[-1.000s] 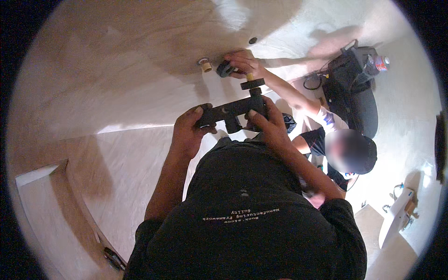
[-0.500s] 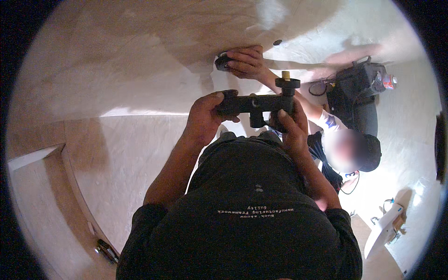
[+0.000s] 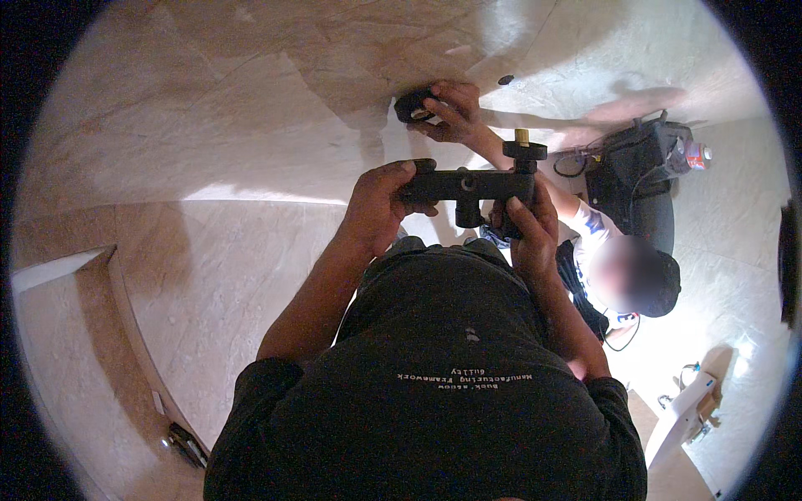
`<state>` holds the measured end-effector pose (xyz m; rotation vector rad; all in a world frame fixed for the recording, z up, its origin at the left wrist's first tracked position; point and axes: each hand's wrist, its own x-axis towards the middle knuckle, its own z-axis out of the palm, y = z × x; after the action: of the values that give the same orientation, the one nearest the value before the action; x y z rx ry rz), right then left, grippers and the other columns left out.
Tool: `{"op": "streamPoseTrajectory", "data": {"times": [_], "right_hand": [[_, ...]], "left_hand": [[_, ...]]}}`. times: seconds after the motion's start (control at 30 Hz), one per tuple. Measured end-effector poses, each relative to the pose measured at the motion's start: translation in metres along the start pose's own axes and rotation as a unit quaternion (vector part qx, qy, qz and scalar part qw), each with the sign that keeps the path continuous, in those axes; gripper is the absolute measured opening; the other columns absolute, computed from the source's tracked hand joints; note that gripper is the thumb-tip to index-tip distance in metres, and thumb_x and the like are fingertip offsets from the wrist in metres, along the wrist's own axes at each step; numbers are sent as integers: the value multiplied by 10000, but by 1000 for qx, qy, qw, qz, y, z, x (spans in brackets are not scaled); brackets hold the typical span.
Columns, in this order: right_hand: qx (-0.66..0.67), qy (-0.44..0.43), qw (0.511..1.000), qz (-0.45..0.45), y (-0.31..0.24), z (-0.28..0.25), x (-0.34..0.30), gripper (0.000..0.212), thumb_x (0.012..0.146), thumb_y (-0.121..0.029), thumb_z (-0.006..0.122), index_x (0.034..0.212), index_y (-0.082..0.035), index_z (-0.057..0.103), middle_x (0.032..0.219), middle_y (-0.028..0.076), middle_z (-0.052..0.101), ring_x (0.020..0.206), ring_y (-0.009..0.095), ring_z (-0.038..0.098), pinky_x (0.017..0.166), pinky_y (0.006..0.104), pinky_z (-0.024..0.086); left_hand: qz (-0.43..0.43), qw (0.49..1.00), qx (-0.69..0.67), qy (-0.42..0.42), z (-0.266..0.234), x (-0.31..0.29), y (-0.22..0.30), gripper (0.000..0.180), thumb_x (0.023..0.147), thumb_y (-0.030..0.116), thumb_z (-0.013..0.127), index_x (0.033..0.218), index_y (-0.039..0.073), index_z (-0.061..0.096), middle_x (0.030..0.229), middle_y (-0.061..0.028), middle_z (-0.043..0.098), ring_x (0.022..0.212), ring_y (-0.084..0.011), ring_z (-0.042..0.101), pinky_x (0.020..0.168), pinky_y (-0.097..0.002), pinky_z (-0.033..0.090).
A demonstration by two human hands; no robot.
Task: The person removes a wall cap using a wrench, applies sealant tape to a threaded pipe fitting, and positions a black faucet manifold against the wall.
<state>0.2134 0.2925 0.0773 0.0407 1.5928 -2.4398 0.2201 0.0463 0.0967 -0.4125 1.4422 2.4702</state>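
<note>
A black shower mixer (image 3: 476, 185), a bar with a stub on its near side, is held level in front of my chest. My left hand (image 3: 380, 204) grips its left end, thumb on top and fingers curled beneath. My right hand (image 3: 535, 230) is wrapped around its right end. Above that end stand a black round collar and a brass threaded fitting (image 3: 521, 136). Beyond the mixer, a co-worker's hand (image 3: 455, 111) holds a black ring-shaped cover (image 3: 415, 107) by the tiled wall. What lies under my right fingers is hidden.
The marbled tile wall (image 3: 209, 108) has a small dark hole (image 3: 505, 80). At right are the co-worker in a dark cap (image 3: 664, 284), a black bag (image 3: 635, 159) with a bottle (image 3: 697, 155), and a white basin (image 3: 681, 417). A recessed ledge (image 3: 63, 267) is at left.
My hands and the mixer have shifted slightly to the right in view. The co-worker's fingers have moved on the ring cover, whose opening now shows more.
</note>
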Motion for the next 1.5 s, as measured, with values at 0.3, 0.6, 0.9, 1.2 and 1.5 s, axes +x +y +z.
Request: {"op": "streamPoseTrajectory", "data": {"times": [0.3, 0.6, 0.9, 1.2, 1.5], "right_hand": [[68, -5, 998, 13, 5, -8, 0, 480, 915, -157, 643, 1331, 17, 478, 927, 66, 594, 760, 150, 598, 692, 301, 564], [67, -23, 997, 17, 34, -4, -13, 469, 903, -184, 617, 1302, 39, 510, 916, 82, 610, 739, 164, 602, 698, 307, 526], [111, -10, 994, 15, 13, -2, -59, 447, 915, -173, 638, 1291, 40, 526, 919, 80, 609, 744, 184, 625, 687, 325, 531], [116, -2, 993, 12, 14, -2, -45, 424, 922, -142, 628, 1287, 42, 518, 919, 84, 605, 744, 185, 614, 681, 320, 533], [113, 16, 993, 16, 33, -11, 37, 443, 900, -126, 653, 1289, 43, 524, 927, 89, 612, 734, 183, 620, 680, 312, 549]], "left_hand": [[-82, 997, 11, 7, -4, 14, 10, 707, 1035, 607, 391, 1217, -36, 624, 1146, -214, 700, 936, -322, 697, 768, -491, 577], [-56, 996, 5, 73, -28, 29, 4, 629, 1031, 560, 462, 1247, -19, 579, 1133, -240, 694, 1088, -369, 682, 956, -513, 537], [28, 994, -101, -19, -7, -8, 3, 619, 956, 512, 647, 1281, -5, 544, 1163, -226, 682, 1124, -350, 672, 929, -491, 548], [35, 984, -170, -48, -21, 20, 4, 560, 943, 377, 711, 1251, -59, 541, 1167, -253, 680, 1161, -383, 661, 986, -481, 575], [91, 987, -136, 5, -37, 107, 9, 431, 940, 295, 731, 1170, -48, 608, 1122, -213, 702, 1085, -363, 701, 946, -471, 606]]}}
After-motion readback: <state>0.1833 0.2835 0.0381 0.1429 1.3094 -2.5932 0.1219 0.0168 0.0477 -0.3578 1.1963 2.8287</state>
